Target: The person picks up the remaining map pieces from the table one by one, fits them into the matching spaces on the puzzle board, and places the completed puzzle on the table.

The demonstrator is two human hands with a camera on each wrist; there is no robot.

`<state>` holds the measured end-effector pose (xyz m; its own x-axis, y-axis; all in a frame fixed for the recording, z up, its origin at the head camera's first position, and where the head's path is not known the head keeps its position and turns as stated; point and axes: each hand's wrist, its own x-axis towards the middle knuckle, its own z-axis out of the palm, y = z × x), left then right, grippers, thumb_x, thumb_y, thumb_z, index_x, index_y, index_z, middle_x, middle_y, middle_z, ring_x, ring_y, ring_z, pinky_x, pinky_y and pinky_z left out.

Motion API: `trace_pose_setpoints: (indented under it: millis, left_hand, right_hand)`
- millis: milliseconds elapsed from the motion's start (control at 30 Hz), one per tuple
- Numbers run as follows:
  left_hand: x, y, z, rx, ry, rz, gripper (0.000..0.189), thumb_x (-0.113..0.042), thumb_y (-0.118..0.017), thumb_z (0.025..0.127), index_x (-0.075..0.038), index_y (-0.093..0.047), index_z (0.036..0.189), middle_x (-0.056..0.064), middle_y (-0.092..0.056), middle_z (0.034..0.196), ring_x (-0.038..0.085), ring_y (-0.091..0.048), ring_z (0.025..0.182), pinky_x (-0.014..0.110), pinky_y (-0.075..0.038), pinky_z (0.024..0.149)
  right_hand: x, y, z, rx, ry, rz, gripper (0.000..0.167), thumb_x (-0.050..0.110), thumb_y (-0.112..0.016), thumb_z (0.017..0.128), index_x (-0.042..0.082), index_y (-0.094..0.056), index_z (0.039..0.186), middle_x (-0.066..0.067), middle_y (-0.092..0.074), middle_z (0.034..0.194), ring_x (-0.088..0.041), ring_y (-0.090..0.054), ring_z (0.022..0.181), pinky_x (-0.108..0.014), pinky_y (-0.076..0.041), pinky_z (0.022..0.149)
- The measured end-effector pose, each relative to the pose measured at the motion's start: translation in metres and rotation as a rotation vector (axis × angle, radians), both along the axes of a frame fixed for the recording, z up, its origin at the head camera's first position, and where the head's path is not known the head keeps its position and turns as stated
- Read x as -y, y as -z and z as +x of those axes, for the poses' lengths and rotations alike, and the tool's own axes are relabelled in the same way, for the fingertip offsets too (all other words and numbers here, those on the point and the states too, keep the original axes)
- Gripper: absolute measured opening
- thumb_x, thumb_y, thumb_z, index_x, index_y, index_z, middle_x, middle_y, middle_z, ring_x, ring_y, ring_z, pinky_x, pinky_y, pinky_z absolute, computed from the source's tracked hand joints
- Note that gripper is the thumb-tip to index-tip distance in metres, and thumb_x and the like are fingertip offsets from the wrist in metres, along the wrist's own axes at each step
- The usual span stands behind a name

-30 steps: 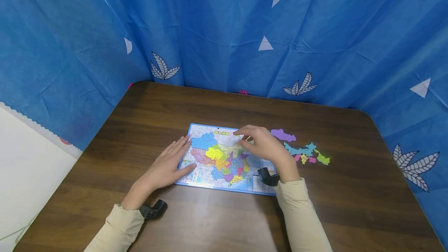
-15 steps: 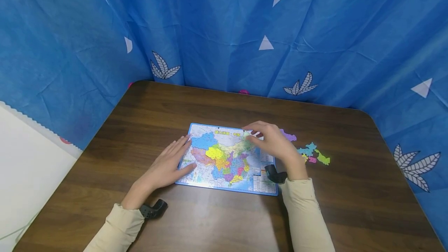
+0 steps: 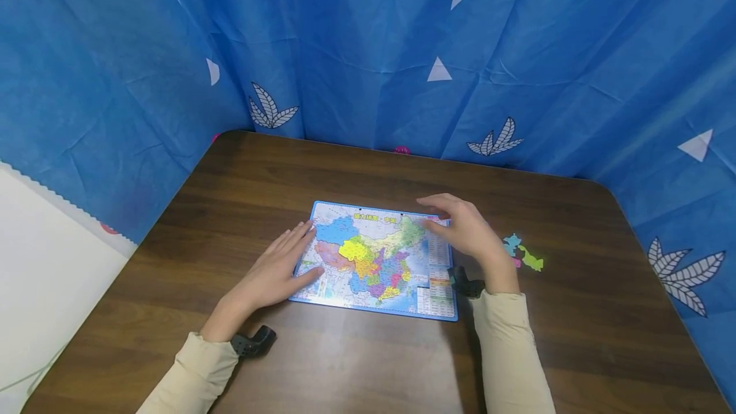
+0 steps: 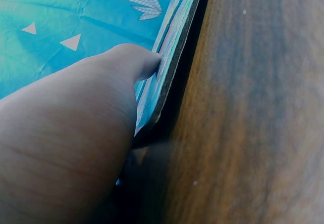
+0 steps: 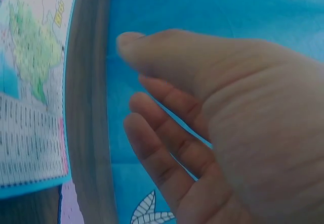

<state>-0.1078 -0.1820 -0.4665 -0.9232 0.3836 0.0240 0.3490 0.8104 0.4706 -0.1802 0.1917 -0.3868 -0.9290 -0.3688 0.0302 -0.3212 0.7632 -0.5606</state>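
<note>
A blue-edged map puzzle board lies flat on the table, its coloured regions facing up. My left hand rests on the board's left edge with fingers straight; in the left wrist view its thumb lies on the board's edge. Over the board's upper right corner hovers my right hand, fingers loosely bent and nothing between them, as the right wrist view also shows. Beyond that hand lie a loose blue piece, a lime green piece and a pink piece, partly hidden by the wrist.
The purple piece peeks past the board's corner in the right wrist view. A brown wooden table carries everything. Behind it hangs a blue patterned curtain, and a white surface shows at the left.
My right hand has moved to the right across the board's upper part, uncovering the map's green region and covering more of the loose pieces. The left hand stays in place.
</note>
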Motion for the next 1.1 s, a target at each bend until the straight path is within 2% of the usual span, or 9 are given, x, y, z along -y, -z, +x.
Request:
trace_pose_setpoints:
  millis: [267, 500, 833, 1100]
  left_hand:
    - [-0.001, 0.002, -0.002, -0.023, 0.010, 0.003, 0.087, -0.054, -0.062, 0.096, -0.006, -0.032, 0.162, 0.013, -0.023, 0.171, 0.035, -0.020, 0.158, 0.055, -0.018, 0.128]
    - [0.000, 0.001, -0.002, -0.002, 0.006, -0.008, 0.087, -0.054, -0.062, 0.096, -0.006, -0.031, 0.162, 0.012, -0.021, 0.171, 0.033, -0.018, 0.159, 0.053, -0.016, 0.129]
    - [0.001, 0.000, -0.001, 0.000, 0.002, -0.013, 0.088, -0.055, -0.061, 0.096, -0.006, -0.030, 0.162, 0.012, -0.021, 0.172, 0.033, -0.017, 0.159, 0.053, -0.015, 0.129]
    - [0.001, 0.000, 0.000, 0.005, 0.002, -0.012, 0.087, -0.054, -0.062, 0.096, -0.006, -0.031, 0.162, 0.013, -0.022, 0.171, 0.033, -0.018, 0.159, 0.053, -0.016, 0.129]
  right_hand:
    - [-0.017, 0.001, 0.000, 0.026, 0.064, 0.000, 0.056, 0.014, -0.076, 0.094, 0.012, -0.057, 0.146, -0.015, -0.057, 0.148, -0.041, -0.060, 0.127, -0.056, -0.054, 0.101]
    - [-0.025, 0.001, -0.002, 0.023, 0.086, 0.019, 0.057, 0.013, -0.074, 0.095, 0.014, -0.055, 0.149, -0.016, -0.055, 0.150, -0.042, -0.059, 0.130, -0.057, -0.054, 0.102]
    - [-0.040, 0.002, 0.001, 0.084, 0.126, 0.044, 0.065, 0.021, -0.073, 0.097, 0.015, -0.046, 0.155, -0.019, -0.044, 0.159, -0.046, -0.043, 0.141, -0.063, -0.047, 0.107]
    - [-0.048, 0.006, 0.002, 0.124, 0.165, 0.047, 0.069, 0.024, -0.074, 0.096, 0.015, -0.043, 0.157, -0.020, -0.041, 0.161, -0.047, -0.038, 0.144, -0.065, -0.044, 0.109]
